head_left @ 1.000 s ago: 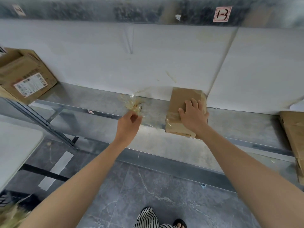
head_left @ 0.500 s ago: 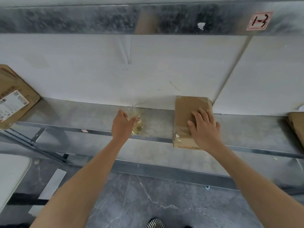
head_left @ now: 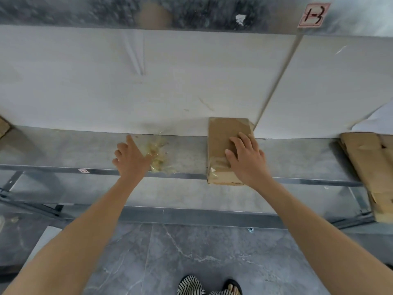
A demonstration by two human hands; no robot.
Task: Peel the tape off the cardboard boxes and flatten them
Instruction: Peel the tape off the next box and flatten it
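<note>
A small brown cardboard box (head_left: 223, 135) lies on the metal shelf (head_left: 187, 154), its near end sticking slightly over the shelf's front edge. My right hand (head_left: 244, 160) rests flat on top of it with fingers spread. A crumpled clump of clear, yellowish tape (head_left: 158, 156) lies on the shelf to the left of the box. My left hand (head_left: 130, 158) is beside the clump with its fingers spread; the thumb side touches the tape. Some clear tape still shows on the box's near left corner.
Flattened cardboard (head_left: 365, 162) is stacked at the shelf's right end, and a box corner (head_left: 3, 127) shows at the far left. White panels (head_left: 148, 81) back the shelf. A "1-3" label (head_left: 313, 14) sits on the beam above. Grey tiled floor lies below.
My left hand carried the peeled tape from above the shelf edge down onto the shelf and its fingers spread apart. My right hand stayed on the box.
</note>
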